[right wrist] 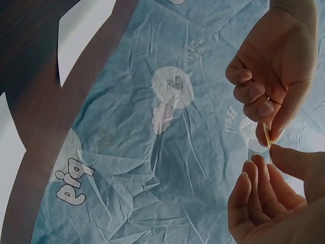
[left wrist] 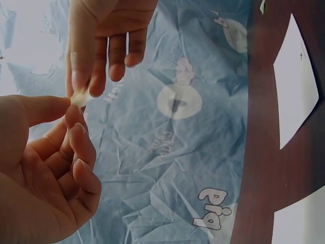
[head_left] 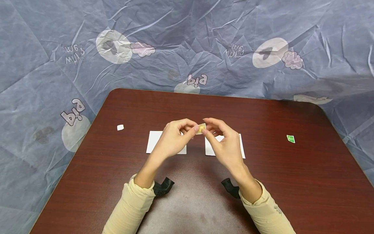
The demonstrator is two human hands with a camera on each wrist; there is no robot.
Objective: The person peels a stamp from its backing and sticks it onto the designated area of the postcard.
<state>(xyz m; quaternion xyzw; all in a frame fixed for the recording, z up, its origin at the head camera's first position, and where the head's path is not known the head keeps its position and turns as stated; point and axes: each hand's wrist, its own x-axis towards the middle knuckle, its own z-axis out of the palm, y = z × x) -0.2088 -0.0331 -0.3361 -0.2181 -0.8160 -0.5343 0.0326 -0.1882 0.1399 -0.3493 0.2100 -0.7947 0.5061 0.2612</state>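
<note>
A small yellow stamp-like paper [head_left: 200,128] with a pale border is held up between both hands, above the table. My left hand [head_left: 174,138] pinches its left edge between thumb and forefinger. The right hand [head_left: 226,143] pinches the opposite edge the same way; its other fingers are spread loosely in the left wrist view. Seen from the right wrist, the paper [right wrist: 267,134] is nearly edge-on and looks thin. Beneath the hands lie two white rectangular papers, the left sheet [head_left: 152,143] and the right sheet [head_left: 211,149], each partly covered by a hand.
On the brown table [head_left: 187,175], a small white paper piece [head_left: 120,127] lies at the left. A green stamp-like piece [head_left: 290,139] lies at the right. Behind the table hangs a wrinkled blue printed cloth [head_left: 163,71].
</note>
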